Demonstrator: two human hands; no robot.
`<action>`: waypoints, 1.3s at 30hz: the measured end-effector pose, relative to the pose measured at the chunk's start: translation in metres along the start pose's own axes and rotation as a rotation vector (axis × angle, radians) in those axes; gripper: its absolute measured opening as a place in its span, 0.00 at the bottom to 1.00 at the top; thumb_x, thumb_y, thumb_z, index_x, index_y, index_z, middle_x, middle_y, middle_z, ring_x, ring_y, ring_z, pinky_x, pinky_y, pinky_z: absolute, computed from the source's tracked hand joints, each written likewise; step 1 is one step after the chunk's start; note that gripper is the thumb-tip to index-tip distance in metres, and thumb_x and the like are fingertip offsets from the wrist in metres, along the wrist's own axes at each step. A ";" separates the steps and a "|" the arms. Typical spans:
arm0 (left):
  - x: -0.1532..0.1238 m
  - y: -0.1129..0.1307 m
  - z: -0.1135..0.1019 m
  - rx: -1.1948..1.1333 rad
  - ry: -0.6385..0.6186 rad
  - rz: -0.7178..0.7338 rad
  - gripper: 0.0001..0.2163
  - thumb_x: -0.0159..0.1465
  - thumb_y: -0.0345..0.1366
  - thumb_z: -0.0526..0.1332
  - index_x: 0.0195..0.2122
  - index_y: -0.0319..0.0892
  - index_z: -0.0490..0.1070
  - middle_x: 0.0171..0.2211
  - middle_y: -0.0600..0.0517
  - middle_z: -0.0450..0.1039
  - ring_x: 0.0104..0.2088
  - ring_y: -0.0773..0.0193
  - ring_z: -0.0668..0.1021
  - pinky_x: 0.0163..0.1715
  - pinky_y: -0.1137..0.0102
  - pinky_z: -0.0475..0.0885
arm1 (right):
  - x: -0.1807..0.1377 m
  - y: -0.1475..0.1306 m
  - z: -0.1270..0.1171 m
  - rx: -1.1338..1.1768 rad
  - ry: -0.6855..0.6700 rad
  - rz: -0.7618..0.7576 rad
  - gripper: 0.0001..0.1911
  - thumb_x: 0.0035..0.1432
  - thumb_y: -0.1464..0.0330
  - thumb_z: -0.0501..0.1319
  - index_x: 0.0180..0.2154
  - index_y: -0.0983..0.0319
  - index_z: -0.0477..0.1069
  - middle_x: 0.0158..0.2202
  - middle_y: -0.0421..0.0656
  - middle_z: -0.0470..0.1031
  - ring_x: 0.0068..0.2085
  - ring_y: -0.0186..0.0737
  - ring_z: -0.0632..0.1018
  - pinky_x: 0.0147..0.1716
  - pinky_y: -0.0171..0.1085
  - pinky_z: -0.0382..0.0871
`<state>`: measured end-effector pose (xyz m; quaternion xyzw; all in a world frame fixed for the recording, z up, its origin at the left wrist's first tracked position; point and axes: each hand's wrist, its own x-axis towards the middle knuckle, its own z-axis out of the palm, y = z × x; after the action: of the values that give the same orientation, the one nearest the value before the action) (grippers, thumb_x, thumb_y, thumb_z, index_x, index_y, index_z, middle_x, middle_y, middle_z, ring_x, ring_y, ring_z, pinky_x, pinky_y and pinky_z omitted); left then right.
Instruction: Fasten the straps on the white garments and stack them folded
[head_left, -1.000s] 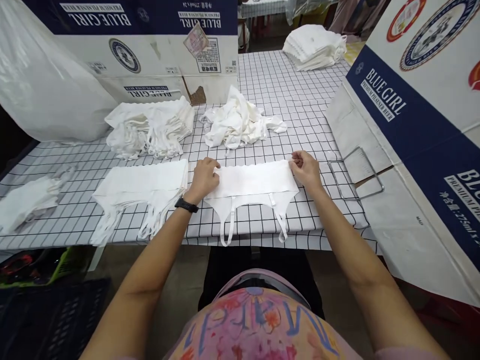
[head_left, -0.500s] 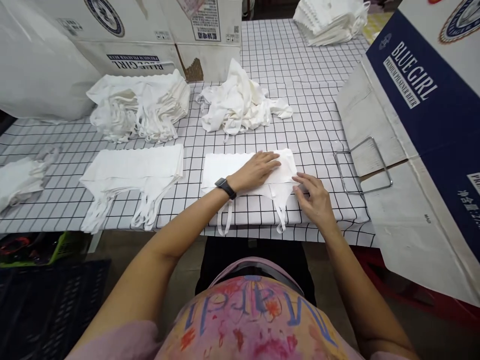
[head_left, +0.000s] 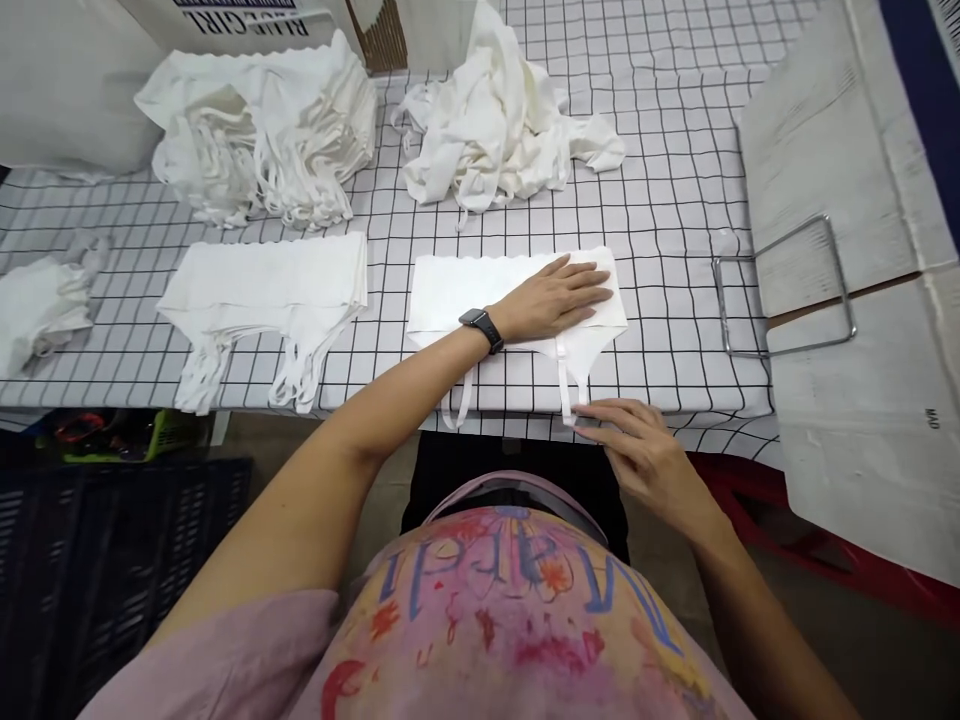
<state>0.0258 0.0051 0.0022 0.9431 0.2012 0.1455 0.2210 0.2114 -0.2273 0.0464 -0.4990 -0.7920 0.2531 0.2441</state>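
Garment [head_left: 450, 295], white and spread flat, lies at the near edge of the checked table [head_left: 675, 200], its two straps [head_left: 463, 395] hanging over that edge. The left hand [head_left: 551, 297] rests palm down on it, fingers straight, gripping nothing, while the right hand [head_left: 645, 455] touches the right strap [head_left: 562, 375] at its end with loose, open fingertips. Open cloth separates the garment from one wire frame [head_left: 787, 349] and cardboard [head_left: 825, 140] on the right; one neat stack [head_left: 270, 285] sits just left, one small pile [head_left: 41, 310] farther left, and two loose heaps [head_left: 487, 120] behind.
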 end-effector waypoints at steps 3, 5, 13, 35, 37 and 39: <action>0.001 -0.002 0.003 -0.012 0.021 0.005 0.21 0.76 0.43 0.52 0.68 0.52 0.65 0.72 0.54 0.61 0.74 0.55 0.59 0.76 0.52 0.43 | -0.013 -0.007 0.012 0.157 0.131 0.240 0.16 0.67 0.69 0.59 0.51 0.48 0.79 0.44 0.42 0.83 0.41 0.50 0.83 0.41 0.51 0.79; 0.001 -0.004 0.005 -0.014 0.032 0.009 0.21 0.76 0.44 0.52 0.68 0.53 0.66 0.72 0.54 0.61 0.74 0.55 0.59 0.76 0.52 0.43 | -0.014 -0.006 0.026 0.317 0.125 0.446 0.14 0.67 0.61 0.62 0.52 0.51 0.78 0.36 0.42 0.82 0.28 0.43 0.80 0.28 0.45 0.77; 0.001 0.000 0.001 0.064 0.001 0.001 0.22 0.77 0.45 0.48 0.69 0.50 0.64 0.73 0.52 0.60 0.74 0.56 0.59 0.75 0.52 0.44 | -0.007 -0.013 0.061 0.747 0.027 0.672 0.22 0.62 0.49 0.65 0.40 0.62 0.77 0.26 0.41 0.77 0.17 0.31 0.69 0.17 0.34 0.63; -0.103 0.021 -0.071 0.038 0.415 -0.261 0.13 0.74 0.36 0.56 0.55 0.43 0.75 0.61 0.45 0.74 0.63 0.57 0.73 0.65 0.55 0.69 | -0.043 -0.019 0.072 0.684 0.213 0.548 0.20 0.63 0.54 0.65 0.49 0.61 0.76 0.31 0.44 0.79 0.26 0.37 0.76 0.27 0.37 0.72; -0.135 0.018 -0.076 0.055 0.395 -0.306 0.11 0.72 0.35 0.59 0.51 0.43 0.77 0.59 0.45 0.76 0.62 0.56 0.75 0.65 0.54 0.69 | -0.023 -0.023 0.086 0.773 0.032 0.505 0.23 0.62 0.52 0.65 0.50 0.61 0.76 0.33 0.45 0.80 0.27 0.37 0.77 0.26 0.37 0.70; -0.155 0.017 -0.072 0.037 0.374 -0.322 0.10 0.71 0.35 0.60 0.50 0.43 0.78 0.59 0.44 0.76 0.62 0.55 0.74 0.65 0.52 0.70 | 0.003 -0.031 0.106 0.869 -0.104 0.471 0.28 0.60 0.50 0.65 0.54 0.62 0.73 0.35 0.45 0.81 0.27 0.36 0.76 0.26 0.36 0.69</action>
<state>-0.1304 -0.0519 0.0437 0.8595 0.3889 0.2766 0.1831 0.1219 -0.2525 -0.0128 -0.5032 -0.4902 0.6326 0.3261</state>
